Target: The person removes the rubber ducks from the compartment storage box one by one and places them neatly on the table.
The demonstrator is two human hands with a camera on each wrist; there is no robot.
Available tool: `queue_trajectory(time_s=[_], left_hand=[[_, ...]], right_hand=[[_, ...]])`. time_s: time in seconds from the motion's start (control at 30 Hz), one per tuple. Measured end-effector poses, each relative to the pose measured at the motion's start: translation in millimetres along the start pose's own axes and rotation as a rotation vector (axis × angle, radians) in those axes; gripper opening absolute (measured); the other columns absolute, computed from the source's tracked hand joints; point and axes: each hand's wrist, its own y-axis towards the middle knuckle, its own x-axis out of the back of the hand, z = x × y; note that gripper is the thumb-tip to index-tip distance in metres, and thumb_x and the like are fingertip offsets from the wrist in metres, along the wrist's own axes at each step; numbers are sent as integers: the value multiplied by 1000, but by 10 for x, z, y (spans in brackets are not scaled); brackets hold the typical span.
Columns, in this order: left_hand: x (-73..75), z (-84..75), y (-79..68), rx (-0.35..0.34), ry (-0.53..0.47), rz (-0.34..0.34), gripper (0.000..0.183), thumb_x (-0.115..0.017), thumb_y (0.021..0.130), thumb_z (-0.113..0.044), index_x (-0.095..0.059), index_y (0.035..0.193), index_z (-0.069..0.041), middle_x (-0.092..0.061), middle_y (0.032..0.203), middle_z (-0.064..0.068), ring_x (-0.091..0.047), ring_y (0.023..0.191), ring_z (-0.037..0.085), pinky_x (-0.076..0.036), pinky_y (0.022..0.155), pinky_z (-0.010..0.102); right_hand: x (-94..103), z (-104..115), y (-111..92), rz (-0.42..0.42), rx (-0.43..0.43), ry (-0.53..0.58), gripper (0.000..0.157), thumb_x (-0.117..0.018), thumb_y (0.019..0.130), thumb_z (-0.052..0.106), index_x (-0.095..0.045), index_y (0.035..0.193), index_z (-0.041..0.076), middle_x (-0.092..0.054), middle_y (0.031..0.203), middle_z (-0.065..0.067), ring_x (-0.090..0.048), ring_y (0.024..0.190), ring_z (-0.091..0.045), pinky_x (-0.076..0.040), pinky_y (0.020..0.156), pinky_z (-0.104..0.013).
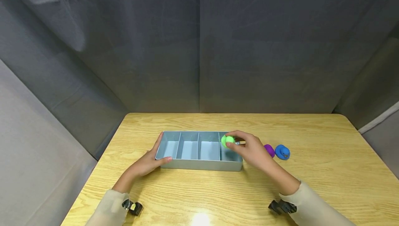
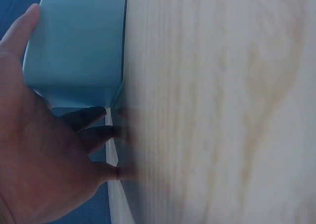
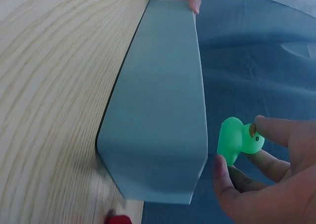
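A grey-blue divided box (image 1: 201, 164) with several compartments in a row lies lengthwise on the table. My left hand (image 1: 151, 158) holds its left end, the thumb on the front rim and the index finger along the short side. In the left wrist view, the other fingers extend past the corner of the box. My right hand (image 1: 249, 148) pinches a bright green toy duck (image 1: 229, 140) between thumb and fingertips, over the rightmost compartment. The right wrist view shows the duck's (image 3: 232, 140) eye and orange beak, apart from the box wall.
To the right of the box, a blue toy duck (image 1: 282, 152) sits on the wooden table (image 1: 199, 191). Beside it is a purple object (image 1: 269, 150), partly hidden by my right hand. A dark grey curtain (image 1: 199, 45) hangs behind the table.
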Motion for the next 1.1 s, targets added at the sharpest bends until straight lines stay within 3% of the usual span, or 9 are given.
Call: queue_trajectory(time_s=[0.2,0.33,0.63,0.87,0.97,1.1], left_hand=[[-2,-4,-12,-6,-3,2,104,-67,98,-51,17,160,-49,6,173,10,-16,153,51,-43,107,64],[-7,-5,-12,1,-7,0,104,-68,98,-51,16,160,-50,5,174,10,-16,153,50,-40,109,65],[-12,-16,-14,-5,-22,-1,104,-69,98,-48,15,160,-49,3,174,10,-15,154,49,-32,113,69],[-3,-30,-25,-10,-36,1,105,-70,98,-45,14,160,-50,4,174,10,-13,154,48,-29,114,71],[-4,-24,-25,-11,-40,2,104,-70,98,-45,14,160,-50,4,174,10,-13,155,48,-28,114,71],[-4,-18,-25,-13,-38,4,104,-69,99,-45,14,160,-50,4,174,10,-12,155,48,-26,115,72]], right_hand=[[133,-37,-104,-21,4,-9,31,-72,99,22,-70,129,13,-70,123,-7,-67,110,-28,-59,88,-39],[216,-89,-172,-35,-28,-24,34,-72,99,23,-68,132,14,-69,122,-8,-67,104,-25,-58,81,-32],[492,-217,-345,-55,-68,-42,42,-72,99,29,-65,136,10,-69,121,-14,-71,97,-27,-60,76,-32],[732,-351,-469,-95,-83,-148,46,-68,101,39,-64,138,12,-67,127,-14,-67,107,-28,-57,75,-26],[824,-421,-516,-94,-95,-178,48,-67,101,40,-63,139,11,-65,130,-15,-67,110,-34,-57,75,-29],[945,-505,-582,-88,-109,-200,50,-65,102,42,-61,141,10,-62,138,-19,-61,122,-46,-59,84,-44]])
